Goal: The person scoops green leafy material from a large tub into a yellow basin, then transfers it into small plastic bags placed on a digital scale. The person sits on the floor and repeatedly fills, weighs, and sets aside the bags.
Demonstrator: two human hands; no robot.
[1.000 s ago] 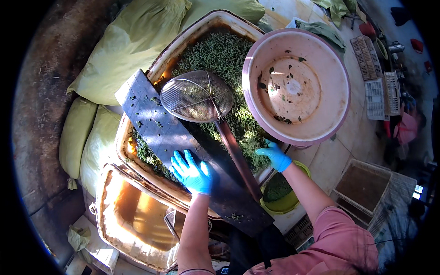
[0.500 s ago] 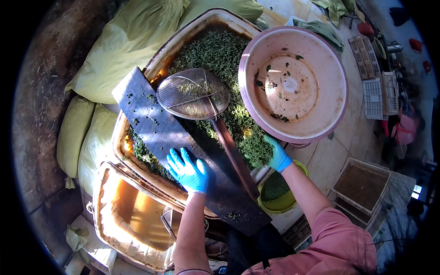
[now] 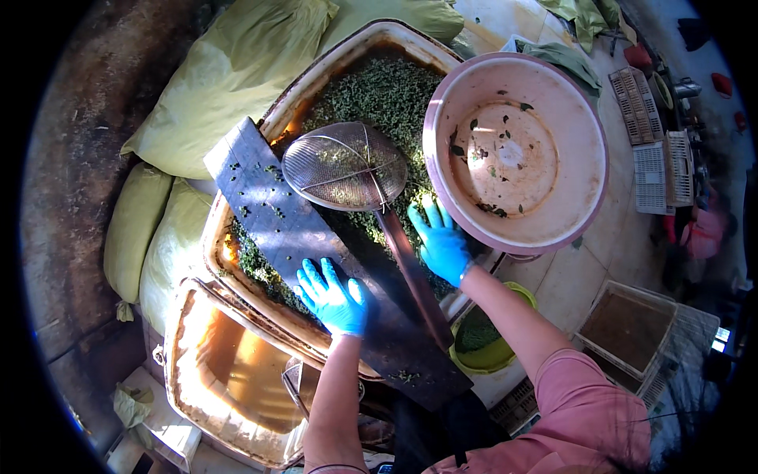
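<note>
My left hand (image 3: 333, 302), in a blue glove, rests with spread fingers on a dark wooden board (image 3: 264, 186) laid across a large tub (image 3: 294, 88). Small green berries (image 3: 379, 91) heap up inside the tub. Over them, just right of the board's handle-side edge, my gloved right hand (image 3: 442, 245) is open, its fingertips stretched at the berries; any contact is hard to judge. A round mesh strainer (image 3: 345, 167) lies between the board and the heap. Its long wooden handle (image 3: 412, 272) runs down between my hands.
A wide pink basin (image 3: 580, 162) with scattered leaves leans over the tub's right side. Below it stands a yellow-green bucket (image 3: 493, 366) holding green matter. Brown liquid fills a second tub (image 3: 175, 359) at lower left. Full sacks (image 3: 229, 87) and plastic crates (image 3: 647, 178) stand around.
A clump of green berries has left my right hand, which has moved left and up over the heap with fingers extended. My left hand stays on the board. The view has shifted slightly.
</note>
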